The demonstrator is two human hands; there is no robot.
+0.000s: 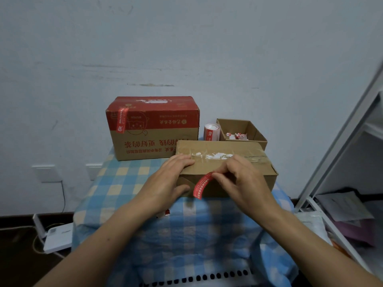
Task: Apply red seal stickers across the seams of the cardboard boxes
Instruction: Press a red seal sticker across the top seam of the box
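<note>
A plain brown cardboard box (257, 175) lies in front of me, its top seam covered with clear tape. My left hand (172, 181) grips the box's left end, fingers on top and thumb on the front face. My right hand (242, 179) pinches the upper end of a red seal sticker (202, 185) at the box's front top edge; the strip curls down over the front face. Behind, on the left, a red-and-brown printed box (157, 129) stands with a red seal sticker (121, 121) stuck over its top left edge.
A roll of stickers (211, 132) stands behind the plain box, beside a small open carton (259, 133) holding paper scraps. Everything rests on a blue checked cloth (124, 183). A white shelf frame (342, 141) rises at the right; a white device and cables lie on the floor at the left.
</note>
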